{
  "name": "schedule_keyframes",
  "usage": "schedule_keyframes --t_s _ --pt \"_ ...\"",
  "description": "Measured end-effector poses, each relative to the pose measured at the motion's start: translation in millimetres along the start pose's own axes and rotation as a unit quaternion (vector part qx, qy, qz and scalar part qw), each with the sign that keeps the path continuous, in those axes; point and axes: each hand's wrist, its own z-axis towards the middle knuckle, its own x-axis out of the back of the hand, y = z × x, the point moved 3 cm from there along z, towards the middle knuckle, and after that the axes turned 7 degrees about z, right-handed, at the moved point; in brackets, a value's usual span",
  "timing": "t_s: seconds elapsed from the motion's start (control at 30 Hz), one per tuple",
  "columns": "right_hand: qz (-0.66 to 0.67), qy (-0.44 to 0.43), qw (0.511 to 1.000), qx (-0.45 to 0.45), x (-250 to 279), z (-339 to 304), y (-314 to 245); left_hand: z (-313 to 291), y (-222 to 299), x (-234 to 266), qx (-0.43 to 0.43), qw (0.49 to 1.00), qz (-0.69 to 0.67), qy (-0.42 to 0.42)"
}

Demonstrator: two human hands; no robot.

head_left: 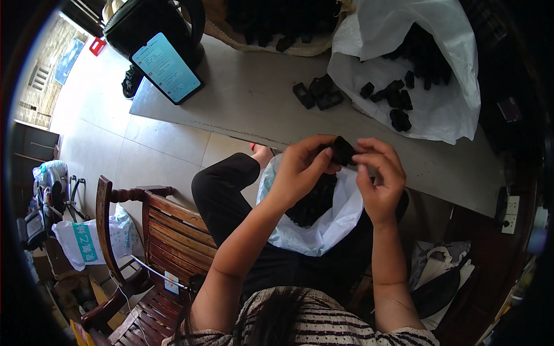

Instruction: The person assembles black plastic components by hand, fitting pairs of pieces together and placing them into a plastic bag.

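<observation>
A small black moulded part [343, 151] is pinched between the thumb and fingers of my left hand [306, 164]. On its other side, the curled fingertips of my right hand [381, 174] are at the part's edge; whether they grip it or only touch it is hard to tell. Below both hands, a white plastic bag [334, 237] sits open on my lap with many dark pieces [311, 207] inside. Just beyond the hands, several similar black parts [320, 92] lie in a small cluster on the grey table [248, 98].
An open white sack [456, 109] spills black parts at the table's far right; another sack [248, 43] of dark pieces stands behind. A lit phone [166, 69] leans on a black kettle [150, 26] at the far left. A wooden chair [173, 225] stands to my left.
</observation>
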Motion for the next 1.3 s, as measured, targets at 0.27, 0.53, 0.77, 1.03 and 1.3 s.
schedule_keyframes --t_s 0.27,0.53,0.77,1.03,1.3 --pt "-0.086 -0.044 0.992 0.081 -12 1 -7 0 -5 -1 -0.01 1.0 0.008 0.002" --pt "-0.154 -0.049 0.978 0.129 -5 -3 -7 0 7 -1 -0.005 1.0 -0.015 -0.016" --pt "-0.147 -0.082 0.976 0.137 -8 -7 -5 -9 6 -3 -0.045 0.989 0.132 -0.041" --pt "0.263 -0.038 0.927 -0.266 7 -40 28 -15 15 -7 -0.044 0.984 0.145 -0.098" --pt "-0.262 0.012 0.964 -0.05 54 29 47 64 19 7 -0.217 0.752 0.59 0.197"
